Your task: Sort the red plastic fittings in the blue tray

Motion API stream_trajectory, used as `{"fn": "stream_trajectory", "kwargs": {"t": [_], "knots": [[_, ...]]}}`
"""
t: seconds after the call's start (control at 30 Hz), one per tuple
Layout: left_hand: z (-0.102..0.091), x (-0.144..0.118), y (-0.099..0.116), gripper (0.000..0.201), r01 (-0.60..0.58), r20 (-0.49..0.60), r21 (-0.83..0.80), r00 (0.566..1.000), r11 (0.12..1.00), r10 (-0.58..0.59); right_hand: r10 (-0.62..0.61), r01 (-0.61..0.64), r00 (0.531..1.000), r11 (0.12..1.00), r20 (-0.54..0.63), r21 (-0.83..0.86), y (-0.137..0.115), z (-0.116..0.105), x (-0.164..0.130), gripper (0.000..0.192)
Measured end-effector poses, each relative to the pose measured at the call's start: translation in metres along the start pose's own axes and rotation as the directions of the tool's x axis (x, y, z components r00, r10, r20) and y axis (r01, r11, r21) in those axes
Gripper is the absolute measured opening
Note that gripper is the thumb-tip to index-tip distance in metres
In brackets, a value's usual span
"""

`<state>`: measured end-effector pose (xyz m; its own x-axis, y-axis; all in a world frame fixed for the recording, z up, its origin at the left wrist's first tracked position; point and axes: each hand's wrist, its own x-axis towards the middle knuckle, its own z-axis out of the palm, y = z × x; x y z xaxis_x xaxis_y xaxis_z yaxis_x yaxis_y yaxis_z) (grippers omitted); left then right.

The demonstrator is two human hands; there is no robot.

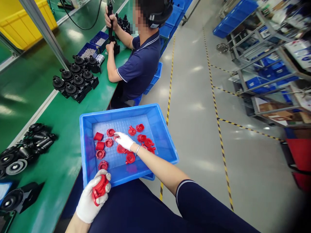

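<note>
A long green workbench (pixel 60 129) runs beside a grey floor. Nearest, the left hand (pixel 93 197) in a white glove squeezes a few small red plastic caps (pixel 99 189). At twelve o'clock from it, the gloved right hand (pixel 124 139) pinches another cap inside the blue plastic tray (pixel 165 142). Farther off, a seated co-worker (pixel 139 61) grips a black tool (pixel 110 19).

Left hand (pixel 93 197) gripping red caps (pixel 99 189), right hand (pixel 124 140) reaching among loose caps (pixel 110 142), blue bin (pixel 165 139)
</note>
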<state>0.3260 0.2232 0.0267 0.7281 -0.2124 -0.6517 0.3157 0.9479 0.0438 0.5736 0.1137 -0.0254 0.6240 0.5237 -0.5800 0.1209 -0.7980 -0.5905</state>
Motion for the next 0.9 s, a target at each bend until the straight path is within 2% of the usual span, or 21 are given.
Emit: {"fn": "stream_trajectory", "kwargs": {"t": [0.13,0.27,0.37,0.47,0.63,0.8,0.9], "knots": [[-0.002,-0.001,-0.001,0.023,-0.006,-0.014,-0.003,1.0,1.0,0.006,0.099,-0.092,0.983,0.994,-0.154,0.051,0.019,-0.047,-0.007,0.054],[-0.002,-0.002,-0.001,0.024,-0.009,-0.037,0.001,0.999,1.0,0.009,0.23,-0.23,0.915,0.972,-0.331,0.039,0.053,-0.104,-0.03,0.053],[0.0,-0.002,0.0,0.025,0.004,-0.05,0.013,0.999,1.0,-0.004,0.307,-0.326,0.89,0.945,-0.338,0.003,0.076,-0.124,-0.046,0.052],[0.003,-0.002,0.001,0.026,0.012,-0.061,0.014,0.998,1.0,-0.011,0.349,-0.373,0.901,0.927,-0.259,-0.049,0.092,-0.12,-0.056,0.053],[0.006,-0.002,0.001,0.026,0.014,-0.067,0.02,0.998,1.0,-0.012,0.35,-0.372,0.92,0.922,-0.177,-0.109,0.101,-0.093,-0.058,0.061],[0.007,-0.004,0.001,0.025,-0.007,-0.084,0.051,0.996,0.999,0.012,0.337,-0.368,0.917,0.921,-0.214,-0.128,0.1,-0.087,-0.051,0.063],[0.006,-0.003,0.0,0.022,-0.018,-0.049,0.058,0.999,0.998,0.021,0.335,-0.374,0.912,0.916,-0.237,-0.146,0.097,-0.089,-0.044,0.069]]}}
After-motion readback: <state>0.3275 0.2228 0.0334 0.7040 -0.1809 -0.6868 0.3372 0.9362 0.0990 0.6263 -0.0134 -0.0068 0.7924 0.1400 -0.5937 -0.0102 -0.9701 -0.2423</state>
